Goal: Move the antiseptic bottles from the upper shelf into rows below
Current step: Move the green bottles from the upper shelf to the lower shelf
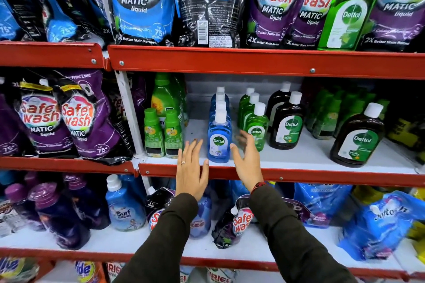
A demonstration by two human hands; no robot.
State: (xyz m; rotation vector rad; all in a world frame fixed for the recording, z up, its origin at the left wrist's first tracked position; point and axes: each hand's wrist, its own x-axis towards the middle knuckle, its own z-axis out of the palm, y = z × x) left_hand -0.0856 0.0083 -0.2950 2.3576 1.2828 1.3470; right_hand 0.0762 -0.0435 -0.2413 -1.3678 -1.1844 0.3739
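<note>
Both hands are spread flat and hold nothing: the left hand (pixel 190 167) and right hand (pixel 247 161) flank the front blue antiseptic bottle (pixel 219 139), thumbs near or just touching its base. It heads a single-file row running back from the fingertips. Above and right of the right hand, one large green antiseptic bottle (pixel 345 14) stands among detergent pouches (pixel 276 7) on the upper shelf. It looks rigid, smooth, probably heavy with liquid; grip its waist below the cap, not the slick shoulders.
</note>
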